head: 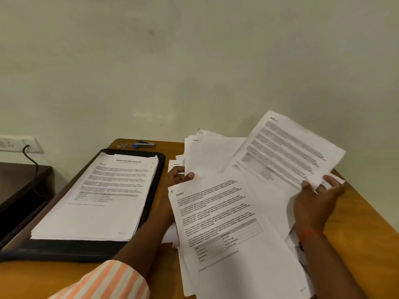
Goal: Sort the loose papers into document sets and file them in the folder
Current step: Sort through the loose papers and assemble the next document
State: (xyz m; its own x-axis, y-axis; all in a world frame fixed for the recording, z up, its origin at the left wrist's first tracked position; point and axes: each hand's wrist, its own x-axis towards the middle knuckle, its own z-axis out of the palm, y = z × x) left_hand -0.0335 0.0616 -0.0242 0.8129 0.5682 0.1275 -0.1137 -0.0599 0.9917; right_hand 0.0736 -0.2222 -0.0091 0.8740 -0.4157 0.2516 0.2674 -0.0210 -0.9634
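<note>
— Wooden table (pixel 367 223) against a pale wall (pixel 194 61). Where are the papers?
— One stack (pixel 103 190) lies in the open black folder (pixel 64 250) at the left. The loose papers (pixel 226 234) sprawl in a heap at the right, from the near edge to the far one.
— And the hands?
— The left hand (pixel 180 174), between folder and heap, pinches a sheaf of the loose sheets, thumb on top. The right hand (pixel 319 197) grips the near edge of one printed sheet (pixel 285 152), lifted and tilted above the heap.
— Anything else?
— A stapler (pixel 144 144) at the table's far edge, and a wall socket (pixel 13 144) far left.
</note>
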